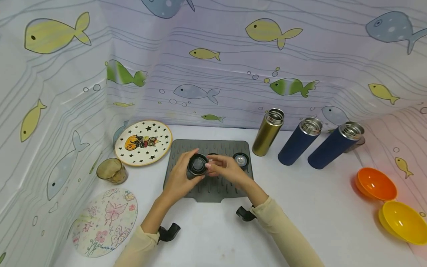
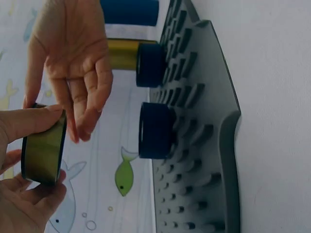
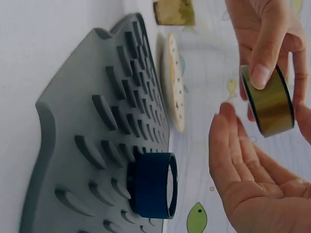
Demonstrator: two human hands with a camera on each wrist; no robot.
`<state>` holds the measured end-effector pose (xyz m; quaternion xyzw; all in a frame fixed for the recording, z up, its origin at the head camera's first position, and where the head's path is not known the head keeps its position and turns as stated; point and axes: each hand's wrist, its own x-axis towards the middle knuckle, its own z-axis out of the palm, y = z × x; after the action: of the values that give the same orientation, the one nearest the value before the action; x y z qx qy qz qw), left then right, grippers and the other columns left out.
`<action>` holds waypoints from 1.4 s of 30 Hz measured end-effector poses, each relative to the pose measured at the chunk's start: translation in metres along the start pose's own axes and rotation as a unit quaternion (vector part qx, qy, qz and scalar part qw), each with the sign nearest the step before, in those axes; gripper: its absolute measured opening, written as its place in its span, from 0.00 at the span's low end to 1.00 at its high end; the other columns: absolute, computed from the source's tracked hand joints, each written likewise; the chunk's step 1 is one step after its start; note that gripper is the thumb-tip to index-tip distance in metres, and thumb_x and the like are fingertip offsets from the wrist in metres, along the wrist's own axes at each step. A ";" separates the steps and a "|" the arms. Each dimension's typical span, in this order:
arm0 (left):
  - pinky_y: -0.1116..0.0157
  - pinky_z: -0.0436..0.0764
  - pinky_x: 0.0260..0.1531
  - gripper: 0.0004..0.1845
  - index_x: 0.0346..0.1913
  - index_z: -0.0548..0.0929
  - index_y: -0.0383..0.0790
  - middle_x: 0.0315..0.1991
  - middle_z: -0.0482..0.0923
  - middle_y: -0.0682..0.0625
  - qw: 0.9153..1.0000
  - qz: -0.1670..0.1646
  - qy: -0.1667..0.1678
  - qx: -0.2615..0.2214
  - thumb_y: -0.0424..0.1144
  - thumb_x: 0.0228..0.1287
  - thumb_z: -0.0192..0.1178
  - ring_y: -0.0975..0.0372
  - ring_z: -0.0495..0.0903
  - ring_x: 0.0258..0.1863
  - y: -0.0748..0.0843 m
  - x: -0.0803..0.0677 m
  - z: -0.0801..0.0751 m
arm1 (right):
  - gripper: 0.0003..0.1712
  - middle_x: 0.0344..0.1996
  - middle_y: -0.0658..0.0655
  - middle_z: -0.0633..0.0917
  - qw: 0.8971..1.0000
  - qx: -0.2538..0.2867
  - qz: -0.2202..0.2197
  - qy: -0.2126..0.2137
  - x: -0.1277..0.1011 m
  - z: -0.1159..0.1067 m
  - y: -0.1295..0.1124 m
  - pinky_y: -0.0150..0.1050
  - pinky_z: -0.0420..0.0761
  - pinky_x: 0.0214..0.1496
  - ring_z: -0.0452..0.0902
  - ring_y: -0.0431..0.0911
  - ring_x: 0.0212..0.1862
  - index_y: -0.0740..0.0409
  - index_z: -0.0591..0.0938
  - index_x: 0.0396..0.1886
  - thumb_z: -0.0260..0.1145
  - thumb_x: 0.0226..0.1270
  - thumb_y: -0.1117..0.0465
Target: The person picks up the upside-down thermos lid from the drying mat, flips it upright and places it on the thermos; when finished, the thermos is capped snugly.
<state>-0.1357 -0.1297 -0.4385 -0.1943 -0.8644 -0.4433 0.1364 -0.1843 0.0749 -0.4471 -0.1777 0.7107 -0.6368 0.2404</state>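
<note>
My left hand (image 1: pixel 180 176) grips a gold bottle lid (image 2: pixel 44 145) above the drying mat, thumb on one side and fingers on the other. The lid's black ringed face (image 1: pixel 198 165) is toward the head camera. My right hand (image 1: pixel 228 170) is beside it, its thumb touching the rim; in the right wrist view that hand's fingers (image 3: pixel 223 141) extend, not wrapped round the lid. On the grey ridged drying mat (image 1: pixel 207 196) stand two blue bottle lids, one blue lid (image 3: pixel 155 185) clear in the right wrist view; the right hand partly hides one in the head view.
Behind on the right stand a gold bottle (image 1: pixel 267 133) and two blue bottles (image 1: pixel 298 142), mouths uncovered. Orange (image 1: pixel 375 184) and yellow bowls (image 1: pixel 401 222) are far right. On the left are a cat plate (image 1: pixel 143 143), an amber glass (image 1: pixel 113 171) and a butterfly-patterned round mat (image 1: pixel 105 222).
</note>
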 end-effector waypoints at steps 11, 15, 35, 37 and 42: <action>0.53 0.78 0.60 0.46 0.71 0.66 0.39 0.62 0.71 0.41 0.999 0.043 0.004 0.006 0.25 0.48 0.76 0.50 0.75 0.62 0.002 -0.002 0.010 | 0.28 0.54 0.70 0.83 0.991 0.135 0.011 -0.022 -0.008 -0.001 0.005 0.45 0.84 0.53 0.88 0.47 0.45 0.75 0.72 0.65 0.62 0.72 0.61; 0.53 0.77 0.61 0.45 0.71 0.66 0.38 0.65 0.70 0.41 0.998 0.057 0.000 0.005 0.25 0.48 0.76 0.50 0.74 0.63 0.000 -0.005 0.015 | 0.26 0.54 0.69 0.83 0.988 0.151 0.014 0.005 -0.013 0.003 0.006 0.46 0.84 0.53 0.88 0.48 0.45 0.75 0.74 0.63 0.63 0.70 0.64; 0.45 0.62 0.71 0.41 0.75 0.63 0.41 0.73 0.66 0.43 0.978 -0.080 -0.084 -0.172 0.35 0.60 0.70 0.50 0.64 0.73 0.003 -0.005 -0.002 | 0.29 0.53 0.67 0.84 0.789 -0.439 -0.386 0.189 -0.046 0.012 0.006 0.45 0.83 0.56 0.83 0.58 0.55 0.70 0.79 0.58 0.75 0.56 0.70; 0.49 0.62 0.72 0.41 0.75 0.64 0.40 0.72 0.66 0.45 0.976 -0.084 -0.095 -0.178 0.36 0.60 0.71 0.51 0.64 0.73 0.003 -0.005 -0.002 | 0.25 0.54 0.66 0.84 0.741 -0.489 -0.419 0.187 -0.048 0.010 0.007 0.45 0.82 0.58 0.82 0.57 0.57 0.71 0.79 0.57 0.72 0.60 0.69; 0.57 0.64 0.72 0.42 0.73 0.67 0.43 0.71 0.68 0.45 0.970 -0.092 -0.118 -0.191 0.37 0.56 0.74 0.51 0.66 0.72 0.005 -0.005 -0.001 | 0.16 0.53 0.66 0.84 0.638 -0.565 -0.487 0.191 -0.050 0.005 0.009 0.45 0.81 0.59 0.82 0.56 0.57 0.71 0.80 0.55 0.56 0.74 0.67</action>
<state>-0.1286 -0.1288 -0.4366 -0.1869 -0.7875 -0.5853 -0.0475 -0.1401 0.0994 -0.4508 -0.4740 0.7727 -0.1555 -0.3926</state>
